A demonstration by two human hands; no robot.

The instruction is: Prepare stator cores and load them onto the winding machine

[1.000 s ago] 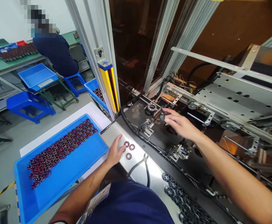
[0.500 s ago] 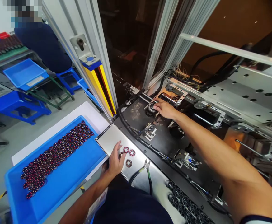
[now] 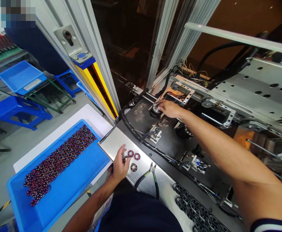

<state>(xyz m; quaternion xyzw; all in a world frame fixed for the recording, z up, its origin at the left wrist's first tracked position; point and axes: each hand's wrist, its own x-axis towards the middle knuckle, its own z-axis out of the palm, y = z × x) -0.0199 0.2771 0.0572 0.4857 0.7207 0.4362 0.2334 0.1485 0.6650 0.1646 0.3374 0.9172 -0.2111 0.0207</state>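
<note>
Reaching over the black machine plate, right hand [image 3: 168, 109] has its fingers on the round fixture [image 3: 155, 109]; can't tell if the grip pinches a part there. Left hand [image 3: 120, 165] is on the near side, over the edge of the metal surface [image 3: 114, 137], grip loosely spread, fingertips next to the ring-shaped cores [image 3: 134, 167]. Four cores visible, one partly behind the fingers. Pliers [image 3: 152, 169] lie just beside them, jaws pointing toward the machine, handles splayed. Black parts [image 3: 191, 206] are piled further along the same surface. Blue tray [image 3: 75, 180] sits to the left, rows of red-and-black cores [image 3: 58, 161] packed in it. Yellow-edged sensor bar [image 3: 98, 88] stands against the frame post. Another person [image 3: 38, 45] is at upper left.
</note>
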